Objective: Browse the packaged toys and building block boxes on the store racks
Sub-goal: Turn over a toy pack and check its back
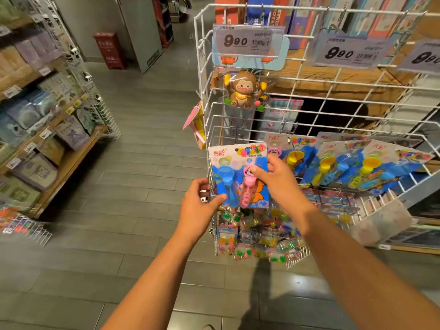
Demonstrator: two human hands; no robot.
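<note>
A blister-card toy pack (232, 172) with a blue wand and a pink wand hangs at the left end of the white wire rack (204, 129). My right hand (277, 181) grips its right edge, thumb on the pink wand. At the pack's lower left corner my left hand (198, 207) pinches the card, its fingers also against the rack's wire. Above hangs a packaged brown monkey toy (241, 91) under a 9.90 price tag (247, 40). More blue and yellow wand packs (357, 167) hang in a row to the right.
Small colourful packets (257, 236) fill the rack's lower baskets. Boxes (333, 13) stand on the wooden shelf behind the rack. On the left, across the grey plank floor (133, 210), a wooden shelf unit (59, 148) holds boxed goods. A red box (110, 50) stands down the aisle.
</note>
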